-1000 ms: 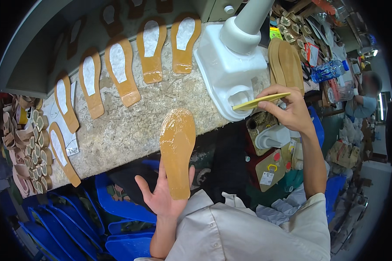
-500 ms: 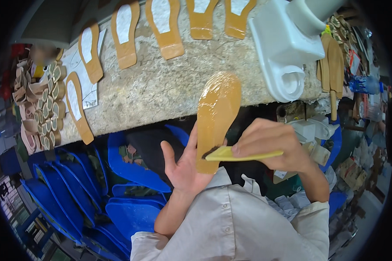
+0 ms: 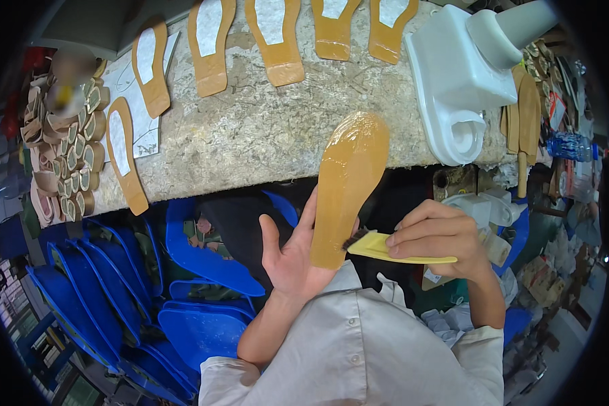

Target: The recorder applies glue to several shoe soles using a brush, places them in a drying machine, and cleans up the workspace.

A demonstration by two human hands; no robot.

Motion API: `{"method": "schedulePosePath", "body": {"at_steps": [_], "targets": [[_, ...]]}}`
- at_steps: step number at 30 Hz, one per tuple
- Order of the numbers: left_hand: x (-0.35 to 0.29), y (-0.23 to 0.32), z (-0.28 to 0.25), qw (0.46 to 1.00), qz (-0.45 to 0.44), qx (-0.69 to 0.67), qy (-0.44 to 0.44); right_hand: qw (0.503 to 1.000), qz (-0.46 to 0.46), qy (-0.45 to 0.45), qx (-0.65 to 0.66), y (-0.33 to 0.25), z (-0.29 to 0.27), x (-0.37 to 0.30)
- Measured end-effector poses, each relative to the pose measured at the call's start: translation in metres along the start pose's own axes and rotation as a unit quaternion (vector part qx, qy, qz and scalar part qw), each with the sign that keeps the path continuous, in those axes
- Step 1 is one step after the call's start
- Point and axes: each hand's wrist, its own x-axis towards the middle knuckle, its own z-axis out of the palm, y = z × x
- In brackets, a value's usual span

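A tan shoe insole (image 3: 352, 183), glossy and wet-looking toward its wide far end, lies lengthwise on my left hand (image 3: 291, 264). That palm faces up with the thumb spread wide, and the fingers under the insole are mostly hidden. My right hand (image 3: 440, 237) pinches a flat yellow-handled brush (image 3: 399, 249) between thumb and fingers. The dark bristles are at the right edge of the insole, near its narrow end; whether they touch it I cannot tell. Several more tan insoles with white patches, such as one insole (image 3: 277, 64), rest along the far side of the worktable (image 3: 250, 128).
A white machine base (image 3: 453, 74) stands at the table's right end. Stacked curved shoe parts (image 3: 74, 155) sit at the left end. Blue plastic bins (image 3: 206, 331) fill the space below left. A water bottle (image 3: 572, 147) lies at far right.
My right hand has drawn the brush rightward, from across the insole's narrow end to its right edge, and the handle tilts more. The whole view has shifted slightly.
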Motion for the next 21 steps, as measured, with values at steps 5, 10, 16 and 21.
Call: {"method": "schedulePosePath", "body": {"at_steps": [5,10,16,21], "targets": [[0.003,0.001,0.006,1.000,-0.005,0.007,0.016,0.998,-0.014,0.042,-0.044,0.004,0.014,-0.004],[-0.001,0.000,0.000,1.000,-0.015,-0.026,-0.007,0.998,-0.014,0.056,-0.024,0.016,0.002,-0.001],[0.005,-0.001,0.007,0.996,-0.005,0.072,0.060,0.998,-0.012,0.050,-0.041,0.024,0.012,-0.021],[0.003,-0.001,0.014,0.999,0.010,0.031,0.035,0.981,-0.033,0.139,-0.128,0.019,-0.004,-0.005]]}}
